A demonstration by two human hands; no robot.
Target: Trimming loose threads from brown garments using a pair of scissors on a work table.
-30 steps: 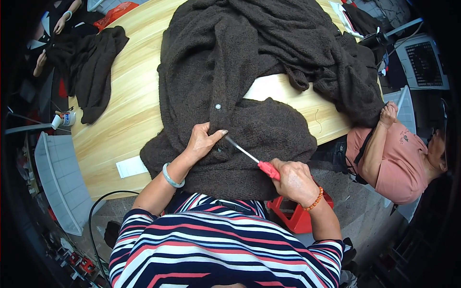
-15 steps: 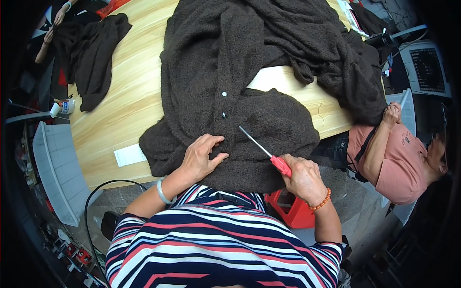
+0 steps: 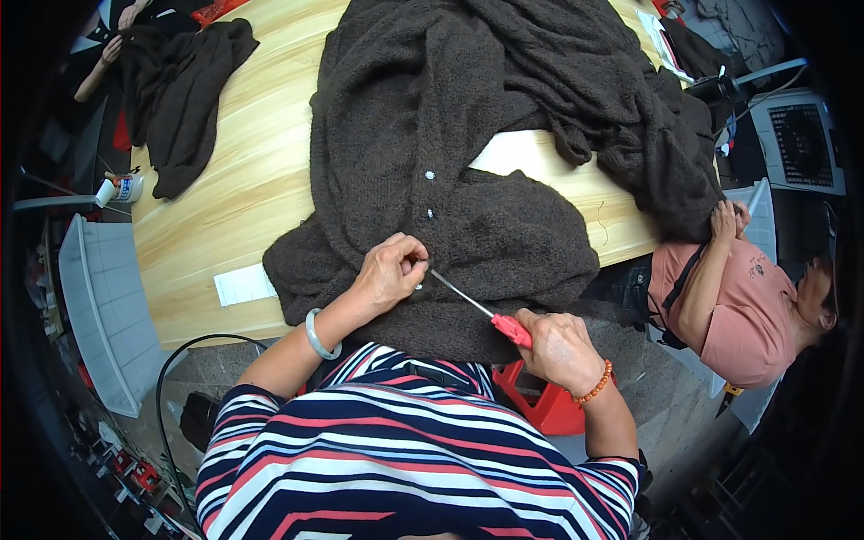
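A dark brown knitted cardigan (image 3: pixel 387 162) lies spread before me, its light buttons (image 3: pixel 429 175) running down the front band. Over that band my left hand (image 3: pixel 393 272) is closed in a pinch; whatever lies between the fingertips is hidden. Part of another light button shows just below them. My right hand (image 3: pixel 562 349) grips the red handle of a screwdriver-like tool (image 3: pixel 463 297) with a long thin metal shaft. Its tip points left and meets the cardigan right beside my left fingertips. The exact kind of tool cannot be made out.
The cardigan rests on a wooden table (image 3: pixel 261 135) with a white paper slip (image 3: pixel 245 287). At right a person in pink (image 3: pixel 742 306) holds dark knitwear; another person (image 3: pixel 112 45) handles a dark garment at upper left. A red stool (image 3: pixel 549 405) stands below the table edge.
My left fingers, spread on the knit before, have come together in a pinch slightly higher up. The tool in my right hand has moved down and left to the left fingertips.
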